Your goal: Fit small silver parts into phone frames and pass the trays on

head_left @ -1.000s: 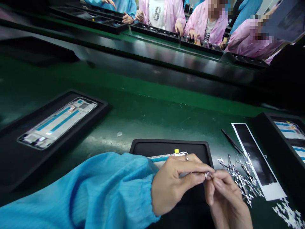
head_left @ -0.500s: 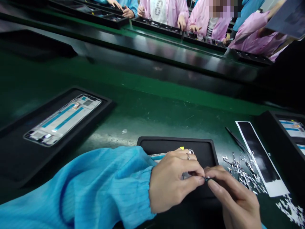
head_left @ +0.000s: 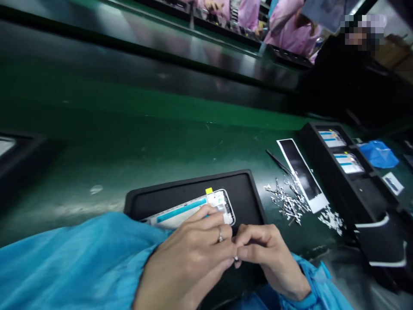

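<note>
Over the front of a black tray [head_left: 190, 182], my left hand [head_left: 196, 245] and my right hand [head_left: 264, 254] meet at the fingertips. Both are closed in a pinch around a tiny part [head_left: 236, 258]; only a whitish bit of it shows, too small to name. A phone frame [head_left: 180, 214] with a blue strip lies in the tray, and a yellow tab [head_left: 209, 190] sticks out at its upper edge. My left fingers cover some of that frame.
Right of the tray lie dark tweezers [head_left: 276, 160], a heap of small metallic parts [head_left: 288, 200], white scraps [head_left: 332, 219] and a white-edged black sheet [head_left: 301, 174]. Farther right stands a black compartment tray [head_left: 364, 189] holding phone frames, beside blue plastic [head_left: 379, 154]. Co-workers [head_left: 284, 26] sit across the bench.
The view has swung right, bringing more of the compartment tray into sight. My hands, still pinched together, have drawn nearer to me, uncovering more of the phone frame.
</note>
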{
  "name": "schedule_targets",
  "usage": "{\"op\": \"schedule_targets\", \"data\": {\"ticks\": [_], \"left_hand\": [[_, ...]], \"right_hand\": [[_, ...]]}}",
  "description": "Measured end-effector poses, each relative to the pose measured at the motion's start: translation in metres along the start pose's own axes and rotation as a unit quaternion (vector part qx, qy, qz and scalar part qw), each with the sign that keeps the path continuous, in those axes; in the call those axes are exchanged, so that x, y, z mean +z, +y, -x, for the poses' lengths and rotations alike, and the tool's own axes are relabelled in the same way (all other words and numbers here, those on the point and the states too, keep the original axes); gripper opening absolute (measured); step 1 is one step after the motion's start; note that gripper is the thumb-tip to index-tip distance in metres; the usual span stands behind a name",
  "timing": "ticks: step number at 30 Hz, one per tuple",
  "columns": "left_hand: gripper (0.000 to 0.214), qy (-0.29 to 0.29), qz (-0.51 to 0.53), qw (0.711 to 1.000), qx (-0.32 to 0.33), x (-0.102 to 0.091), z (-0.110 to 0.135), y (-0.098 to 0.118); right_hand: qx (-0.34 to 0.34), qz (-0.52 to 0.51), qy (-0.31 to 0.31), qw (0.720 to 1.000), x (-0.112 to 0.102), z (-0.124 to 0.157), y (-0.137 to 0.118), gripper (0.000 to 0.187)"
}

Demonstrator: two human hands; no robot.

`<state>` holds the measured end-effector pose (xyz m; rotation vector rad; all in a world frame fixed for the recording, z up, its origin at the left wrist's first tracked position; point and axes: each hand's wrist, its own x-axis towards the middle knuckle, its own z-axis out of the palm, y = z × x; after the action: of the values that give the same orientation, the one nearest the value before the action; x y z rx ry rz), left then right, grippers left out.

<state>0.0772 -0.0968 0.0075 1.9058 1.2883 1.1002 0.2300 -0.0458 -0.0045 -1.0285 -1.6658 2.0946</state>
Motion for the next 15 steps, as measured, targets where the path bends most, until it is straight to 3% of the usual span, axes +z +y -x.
{"op": "schedule_targets", "data": {"ticks": [4, 7, 9, 12, 15], "left_hand": [[0.023, -0.026, 0.047, 0.997, -0.06, -0.004, -0.008, 0.006], [0.024, 0.01, 0.026, 0.998, -0.061, -0.014, -0.009, 0.005], [0.019, 0.046, -0.017, 0.997, -0.057, -0.02, -0.005, 0.0], [0.013, 0.083, -0.07, 0.992, -0.072, -0.028, 0.001, -0.008], [0.013, 0.094, -0.067, 0.989, -0.089, -0.029, 0.004, -0.012]], "right_hand": [[-0.014, 0.052, 0.111, 0.992, -0.007, 0.009, 0.01, 0.022], [-0.036, 0.162, 0.267, 0.949, -0.043, 0.032, 0.015, 0.025], [-0.037, 0.256, 0.396, 0.881, -0.079, 0.053, 0.02, 0.023], [-0.023, 0.403, 0.546, 0.734, -0.134, 0.08, 0.03, 0.029], [0.016, 0.516, 0.553, 0.654, -0.17, 0.092, 0.04, 0.028]]}}
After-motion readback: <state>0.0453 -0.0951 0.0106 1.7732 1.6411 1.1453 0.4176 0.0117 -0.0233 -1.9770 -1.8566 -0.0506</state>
